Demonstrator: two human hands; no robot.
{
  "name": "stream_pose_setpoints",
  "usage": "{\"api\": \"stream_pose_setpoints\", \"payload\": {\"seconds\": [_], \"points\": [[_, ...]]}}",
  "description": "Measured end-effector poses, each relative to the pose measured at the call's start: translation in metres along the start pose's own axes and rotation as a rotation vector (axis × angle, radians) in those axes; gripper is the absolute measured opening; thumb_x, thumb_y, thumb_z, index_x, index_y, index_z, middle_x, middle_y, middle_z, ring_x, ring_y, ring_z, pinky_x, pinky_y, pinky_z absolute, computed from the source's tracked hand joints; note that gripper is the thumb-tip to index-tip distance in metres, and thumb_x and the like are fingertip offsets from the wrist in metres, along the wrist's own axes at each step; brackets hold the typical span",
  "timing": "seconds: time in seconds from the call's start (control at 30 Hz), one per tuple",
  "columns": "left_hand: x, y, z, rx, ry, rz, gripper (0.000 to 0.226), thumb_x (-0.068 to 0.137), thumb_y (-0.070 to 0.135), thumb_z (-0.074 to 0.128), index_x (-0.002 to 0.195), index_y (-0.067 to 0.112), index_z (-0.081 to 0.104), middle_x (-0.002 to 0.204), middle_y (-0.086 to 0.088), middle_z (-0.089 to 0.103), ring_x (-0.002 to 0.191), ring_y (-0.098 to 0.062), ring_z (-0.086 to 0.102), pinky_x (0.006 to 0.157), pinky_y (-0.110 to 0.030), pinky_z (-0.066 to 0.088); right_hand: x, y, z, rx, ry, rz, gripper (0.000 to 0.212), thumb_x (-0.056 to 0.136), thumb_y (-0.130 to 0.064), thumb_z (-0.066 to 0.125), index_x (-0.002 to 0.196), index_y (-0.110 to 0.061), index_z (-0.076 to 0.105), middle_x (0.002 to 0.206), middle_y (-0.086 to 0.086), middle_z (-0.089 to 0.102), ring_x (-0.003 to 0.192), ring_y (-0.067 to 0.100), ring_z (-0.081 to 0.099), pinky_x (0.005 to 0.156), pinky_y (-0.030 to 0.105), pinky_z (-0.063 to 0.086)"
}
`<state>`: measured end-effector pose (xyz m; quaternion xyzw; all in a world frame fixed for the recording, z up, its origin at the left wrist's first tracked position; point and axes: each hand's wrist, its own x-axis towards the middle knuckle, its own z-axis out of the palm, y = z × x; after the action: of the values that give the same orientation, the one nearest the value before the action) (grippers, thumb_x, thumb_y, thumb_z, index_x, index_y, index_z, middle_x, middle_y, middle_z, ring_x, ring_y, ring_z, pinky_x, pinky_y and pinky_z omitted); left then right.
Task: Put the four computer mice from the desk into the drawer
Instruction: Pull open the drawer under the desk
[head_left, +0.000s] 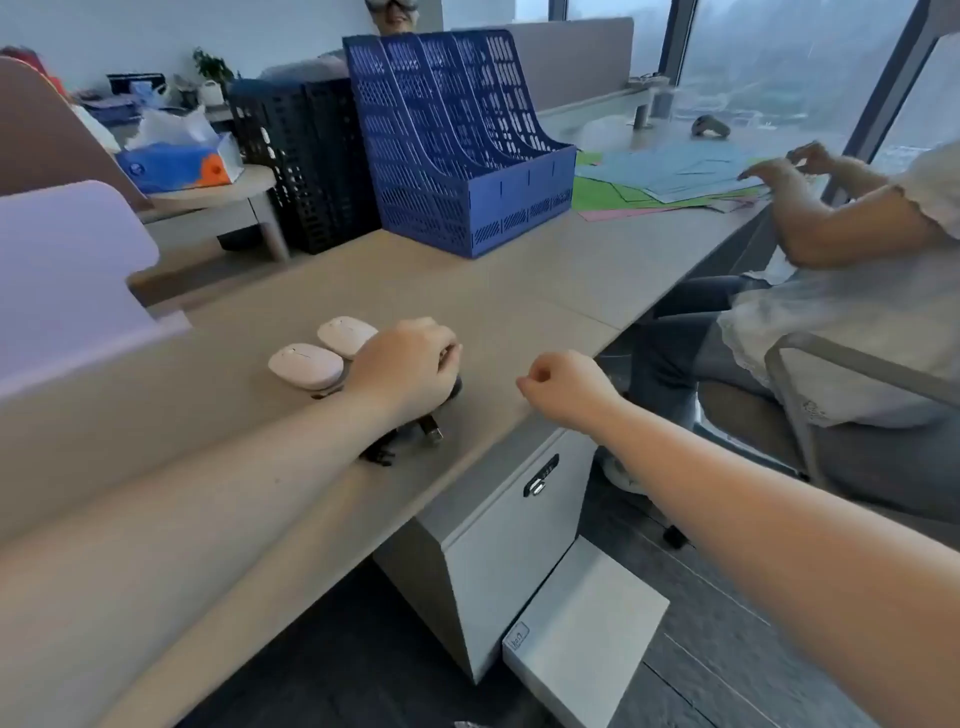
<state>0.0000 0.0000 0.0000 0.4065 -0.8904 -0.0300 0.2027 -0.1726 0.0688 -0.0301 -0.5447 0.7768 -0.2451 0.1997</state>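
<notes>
Two white mice lie side by side on the desk (519, 291): one nearer (305, 365), one farther (347, 335). Right of them my left hand (410, 364) curls down over a black mouse (456, 387), which is mostly hidden under it. A black cable with a USB plug (431, 430) trails from under my wrist. My right hand (563, 387) hovers near the desk's front edge, fingers closed loosely, holding nothing. Below the desk stands a white drawer cabinet (509, 540) with a lock on its front; its lowest drawer (587, 634) sticks out.
A blue file rack (467, 156) and a black one (306, 161) stand at the back of the desk. Another person (831, 291) sits on a chair to the right, hands on coloured papers (649, 182). A tissue box (176, 161) is at the back left.
</notes>
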Motion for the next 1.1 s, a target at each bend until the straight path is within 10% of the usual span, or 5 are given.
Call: {"api": "stream_pose_setpoints", "payload": {"seconds": [0.3,0.5,0.67,1.1], "points": [[-0.002,0.035,0.035,-0.026,-0.06,0.046,0.026,0.093,0.024,0.047,0.098,0.006,0.066,0.1,-0.012,0.063,0.096,-0.033,0.058,0.079,-0.042,0.05,-0.012,0.077,0.043,0.081,-0.124,0.201,0.029,0.092,-0.02,0.048,0.097,0.002,0.066,0.1,0.016,0.07,0.095,0.032,0.065,0.083,0.041,0.056],[-0.002,0.023,0.039,-0.076,0.007,0.051,0.025,0.093,0.024,0.049,0.096,0.008,0.067,0.097,-0.01,0.064,0.092,-0.03,0.059,0.078,-0.042,0.051,0.004,0.101,0.092,0.238,-0.315,0.43,0.029,0.094,-0.011,0.047,0.115,0.003,0.061,0.096,0.019,0.065,0.076,0.027,0.058,0.055,0.029,0.047],[0.002,0.011,0.042,-0.111,0.057,0.076,0.024,0.093,0.023,0.05,0.094,0.008,0.069,0.094,-0.01,0.064,0.089,-0.029,0.059,0.073,-0.036,0.048,0.013,0.101,0.114,0.404,-0.372,0.614,0.025,0.098,-0.014,0.043,0.076,-0.009,0.054,0.077,0.005,0.061,0.064,0.013,0.053,0.052,0.023,0.043],[-0.014,0.015,0.047,-0.097,0.011,0.06,0.019,0.091,0.022,0.053,0.091,0.01,0.068,0.092,-0.005,0.064,0.088,-0.027,0.059,0.072,-0.038,0.05,-0.01,0.126,0.096,0.413,-0.325,0.555,0.021,0.095,-0.014,0.048,0.1,-0.003,0.065,0.07,0.005,0.061,0.059,0.012,0.052,0.053,0.02,0.038]]}}
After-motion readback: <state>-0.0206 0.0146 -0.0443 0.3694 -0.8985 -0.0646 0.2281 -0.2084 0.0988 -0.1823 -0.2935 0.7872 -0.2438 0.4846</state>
